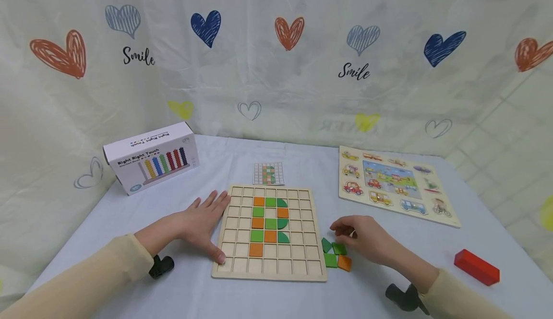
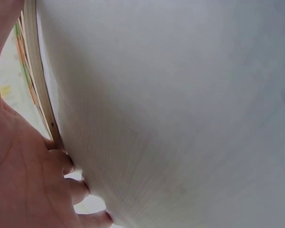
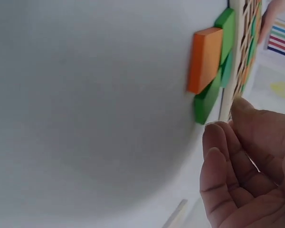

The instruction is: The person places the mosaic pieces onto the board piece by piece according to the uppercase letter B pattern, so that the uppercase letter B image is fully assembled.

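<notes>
A wooden grid board [image 1: 294, 271] lies on the table, with orange, light green and rounded dark green tiles set in several of its squares. My left hand [image 1: 200, 223] is spread along the board's left edge, its thumb over the near left corner and its fingertips at the far left. To the right of the board, my right hand [image 1: 363, 237] hovers with loosely bent fingers beside a small group of loose tiles. Among these are an orange tile [image 3: 205, 59], a light green tile [image 1: 330, 260] and a dark green piece [image 1: 326, 245]. Nothing shows between the right thumb and fingers [image 3: 213, 166].
Behind the board lies a small printed pattern card [image 1: 268, 173]. A white toy box [image 1: 151, 158] stands at the back left. At the back right is a wooden vehicle puzzle [image 1: 397, 184]. A red block [image 1: 476, 266] lies near the right edge of the table.
</notes>
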Available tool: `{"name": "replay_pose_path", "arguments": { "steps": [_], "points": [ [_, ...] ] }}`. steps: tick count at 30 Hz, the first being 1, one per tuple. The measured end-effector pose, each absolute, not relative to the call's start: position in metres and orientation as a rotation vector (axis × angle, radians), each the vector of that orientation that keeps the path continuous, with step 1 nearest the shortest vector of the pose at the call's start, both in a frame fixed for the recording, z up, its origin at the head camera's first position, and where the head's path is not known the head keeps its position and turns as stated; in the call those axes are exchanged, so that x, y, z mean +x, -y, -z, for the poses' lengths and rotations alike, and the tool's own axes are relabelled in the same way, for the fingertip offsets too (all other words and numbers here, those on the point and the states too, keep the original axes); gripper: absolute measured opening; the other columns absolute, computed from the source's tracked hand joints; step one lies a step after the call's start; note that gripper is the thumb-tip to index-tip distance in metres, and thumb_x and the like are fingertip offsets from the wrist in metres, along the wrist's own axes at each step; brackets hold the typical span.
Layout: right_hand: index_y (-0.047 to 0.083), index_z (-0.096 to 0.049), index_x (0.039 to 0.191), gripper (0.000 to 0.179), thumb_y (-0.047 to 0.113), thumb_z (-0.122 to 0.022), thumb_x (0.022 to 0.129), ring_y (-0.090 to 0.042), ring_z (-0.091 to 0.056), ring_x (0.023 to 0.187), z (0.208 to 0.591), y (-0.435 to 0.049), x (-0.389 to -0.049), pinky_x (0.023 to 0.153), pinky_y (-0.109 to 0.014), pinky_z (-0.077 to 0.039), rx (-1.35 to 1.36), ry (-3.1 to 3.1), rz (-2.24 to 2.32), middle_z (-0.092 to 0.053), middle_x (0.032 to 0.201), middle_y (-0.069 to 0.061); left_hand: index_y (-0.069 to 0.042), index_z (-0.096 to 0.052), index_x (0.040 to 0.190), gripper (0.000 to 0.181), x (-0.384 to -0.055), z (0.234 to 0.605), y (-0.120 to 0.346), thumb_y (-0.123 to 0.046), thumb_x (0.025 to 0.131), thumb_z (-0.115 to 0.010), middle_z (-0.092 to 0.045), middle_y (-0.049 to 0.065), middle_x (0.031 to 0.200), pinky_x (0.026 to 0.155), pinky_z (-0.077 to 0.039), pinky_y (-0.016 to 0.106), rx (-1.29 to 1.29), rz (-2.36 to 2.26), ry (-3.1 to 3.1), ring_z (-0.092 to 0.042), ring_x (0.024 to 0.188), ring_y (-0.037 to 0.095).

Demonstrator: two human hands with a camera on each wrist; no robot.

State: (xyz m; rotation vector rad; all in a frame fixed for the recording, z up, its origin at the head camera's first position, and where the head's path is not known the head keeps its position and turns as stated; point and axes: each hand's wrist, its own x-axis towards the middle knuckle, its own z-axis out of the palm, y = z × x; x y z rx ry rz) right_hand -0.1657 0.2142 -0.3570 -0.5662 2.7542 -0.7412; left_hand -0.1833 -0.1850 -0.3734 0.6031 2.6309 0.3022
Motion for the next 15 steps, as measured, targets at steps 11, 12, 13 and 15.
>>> {"name": "replay_pose_path", "arguments": {
  "steps": [11, 12, 13, 15],
  "points": [
    [0.009, -0.075, 0.104, 0.021, 0.013, -0.083, 0.085, -0.007, -0.058, 0.081, 0.363, -0.231, -0.165, 0.070, -0.021, -0.052, -0.569, -2.711, 0.730, -0.068, 0.094, 0.006, 0.001, -0.009, 0.163, 0.145, -0.185, 0.376, 0.185, -0.076, 0.063, -0.082, -0.004, 0.021, 0.172, 0.122, -0.006, 0.073, 0.604, -0.293, -2.634, 0.001, 0.159, 0.046],
    [0.009, -0.075, 0.103, 0.021, 0.014, -0.083, 0.085, -0.007, -0.058, 0.081, 0.363, -0.232, -0.165, 0.070, -0.021, -0.052, -0.570, -2.707, 0.734, -0.068, 0.093, 0.006, 0.001, -0.009, 0.163, 0.145, -0.185, 0.376, 0.185, -0.076, 0.063, -0.082, -0.003, 0.021, 0.172, 0.122, -0.006, 0.073, 0.605, -0.293, -2.635, 0.001, 0.159, 0.046],
    [0.010, -0.075, 0.102, 0.020, 0.014, -0.083, 0.084, -0.006, -0.057, 0.081, 0.363, -0.232, -0.165, 0.070, -0.021, -0.052, -0.575, -2.703, 0.738, -0.067, 0.093, 0.006, 0.001, -0.009, 0.163, 0.146, -0.185, 0.376, 0.185, -0.076, 0.063, -0.082, -0.003, 0.021, 0.172, 0.122, -0.006, 0.073, 0.605, -0.292, -2.635, 0.001, 0.159, 0.046],
    [0.010, -0.075, 0.101, 0.021, 0.015, -0.084, 0.084, -0.005, -0.056, 0.080, 0.363, -0.233, -0.165, 0.070, -0.021, -0.052, -0.591, -2.695, 0.740, -0.066, 0.092, 0.006, 0.001, -0.009, 0.163, 0.146, -0.186, 0.377, 0.185, -0.076, 0.063, -0.082, -0.003, 0.021, 0.172, 0.122, -0.005, 0.073, 0.606, -0.295, -2.636, 0.001, 0.159, 0.046]
  ]
}}
